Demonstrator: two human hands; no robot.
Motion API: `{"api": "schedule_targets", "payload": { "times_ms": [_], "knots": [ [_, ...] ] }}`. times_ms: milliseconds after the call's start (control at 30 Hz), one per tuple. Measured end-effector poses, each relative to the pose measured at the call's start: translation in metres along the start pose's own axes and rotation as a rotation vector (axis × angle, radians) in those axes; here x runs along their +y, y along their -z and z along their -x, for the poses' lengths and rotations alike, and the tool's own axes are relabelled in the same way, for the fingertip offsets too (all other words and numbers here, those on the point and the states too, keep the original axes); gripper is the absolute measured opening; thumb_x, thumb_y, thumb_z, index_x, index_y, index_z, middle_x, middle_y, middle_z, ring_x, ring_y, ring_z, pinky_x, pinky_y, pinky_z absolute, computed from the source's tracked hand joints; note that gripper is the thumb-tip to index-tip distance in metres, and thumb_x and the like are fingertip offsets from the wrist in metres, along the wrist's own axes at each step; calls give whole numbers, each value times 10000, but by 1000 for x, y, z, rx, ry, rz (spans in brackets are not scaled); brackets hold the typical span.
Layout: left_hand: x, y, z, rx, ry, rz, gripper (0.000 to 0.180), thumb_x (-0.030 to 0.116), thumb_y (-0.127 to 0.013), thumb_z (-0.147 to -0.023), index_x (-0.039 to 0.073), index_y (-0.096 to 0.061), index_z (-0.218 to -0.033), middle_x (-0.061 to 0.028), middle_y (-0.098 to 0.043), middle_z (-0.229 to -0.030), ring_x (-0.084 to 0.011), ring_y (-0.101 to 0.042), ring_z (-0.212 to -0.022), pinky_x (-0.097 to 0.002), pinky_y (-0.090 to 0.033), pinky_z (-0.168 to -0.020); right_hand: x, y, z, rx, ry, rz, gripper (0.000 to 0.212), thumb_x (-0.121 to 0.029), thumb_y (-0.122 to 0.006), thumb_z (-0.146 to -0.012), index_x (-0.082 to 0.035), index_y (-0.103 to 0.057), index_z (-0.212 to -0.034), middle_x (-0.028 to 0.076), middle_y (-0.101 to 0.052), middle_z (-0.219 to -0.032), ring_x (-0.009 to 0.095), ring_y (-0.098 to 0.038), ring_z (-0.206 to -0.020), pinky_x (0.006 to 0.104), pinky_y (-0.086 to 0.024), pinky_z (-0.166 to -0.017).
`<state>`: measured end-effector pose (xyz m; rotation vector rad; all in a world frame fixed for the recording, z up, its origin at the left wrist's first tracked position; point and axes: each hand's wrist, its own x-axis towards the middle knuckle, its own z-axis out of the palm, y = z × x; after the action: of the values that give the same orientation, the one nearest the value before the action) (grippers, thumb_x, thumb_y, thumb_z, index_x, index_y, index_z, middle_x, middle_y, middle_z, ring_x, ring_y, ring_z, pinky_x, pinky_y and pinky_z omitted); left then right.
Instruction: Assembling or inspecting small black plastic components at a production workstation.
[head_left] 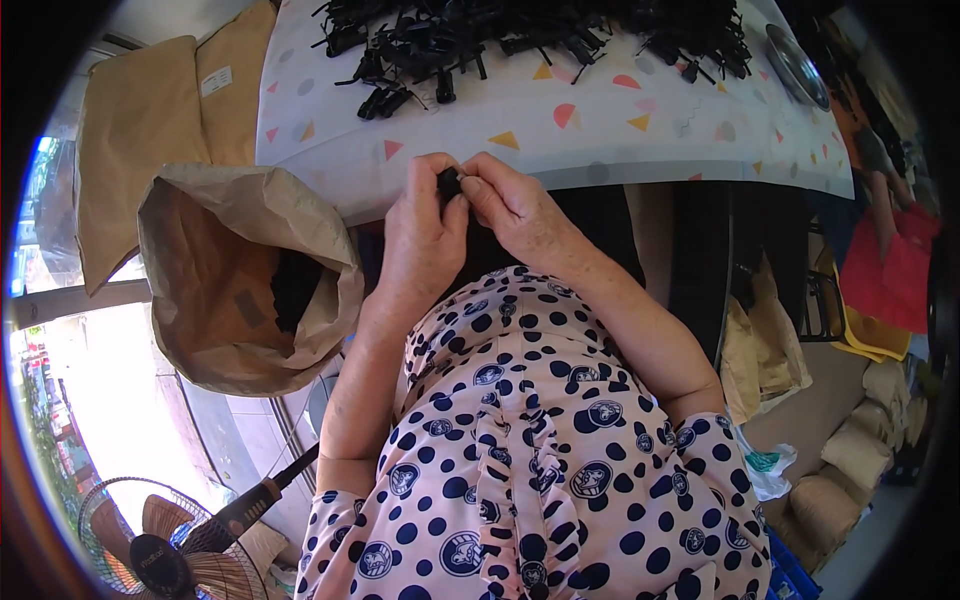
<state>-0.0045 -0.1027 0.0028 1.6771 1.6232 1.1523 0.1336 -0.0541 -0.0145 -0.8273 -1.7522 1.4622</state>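
Both hands meet at the near edge of the table, around a small black plastic part. My left hand is closed on it, its thumb and forefinger pressed to the sides. The fingertips of my right hand pinch at the part's right side; whether they grip the part itself or a tiny piece on it is too small to tell. Beyond the hands, a heap of black plastic parts with thin stems lies across the far side of the table, on a white cloth with coloured shapes.
Left of my arm stands an open brown paper sack with black pieces inside. Flat brown sacks lean behind it. A metal dish sits at the table's far right. A fan is at the lower left. Brown bundles lie at the right.
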Motion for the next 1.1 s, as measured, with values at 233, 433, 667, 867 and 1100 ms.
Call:
{"api": "schedule_targets", "payload": {
  "times_ms": [233,433,667,867,1100],
  "knots": [
    [-21,126,44,296,237,-441,303,37,-531,-890,75,-477,-1185,-126,-596,-823,-209,-589,-689,-307,-479,-651,17,30,-75,32,374,953,267,-51,-475,-882,-130,-535,-1130,108,-589,-842,282,-629,-779,380,-507,-662],
    [-46,156,69,381,185,-812,338,59,-565,-869,74,-509,-1202,-145,-603,-1053,-281,-616,-996,-377,-478,-827,25,45,-119,-147,324,1311,366,-45,-480,-847,-163,-535,-1189,104,-605,-970,309,-639,-830,406,-528,-706],
    [-23,93,37,305,-28,-382,319,5,-585,-840,60,-557,-1153,-125,-582,-1084,-252,-619,-915,-327,-519,-725,31,69,-95,-119,503,1048,364,-57,-607,-823,-146,-564,-1173,58,-638,-882,246,-644,-798,350,-523,-677],
    [-1,12,-14,84,-211,-179,603,-64,-595,-762,101,-417,-1314,-143,-486,-1240,-307,-626,-859,-370,-531,-673,-9,77,-57,-127,-179,-185,226,-232,-577,-935,-110,-592,-1125,-36,-589,-744,33,-449,-494,188,-314,-405],
    [10,-24,-37,-127,-448,-360,818,-90,-585,-678,177,-306,-1399,-156,-465,-1235,-374,-618,-855,-438,-530,-682,-2,76,-9,-61,-459,-855,122,-250,-562,-944,-131,-589,-936,-20,-584,-713,31,-388,-436,166,-270,-364]
  ]
}}
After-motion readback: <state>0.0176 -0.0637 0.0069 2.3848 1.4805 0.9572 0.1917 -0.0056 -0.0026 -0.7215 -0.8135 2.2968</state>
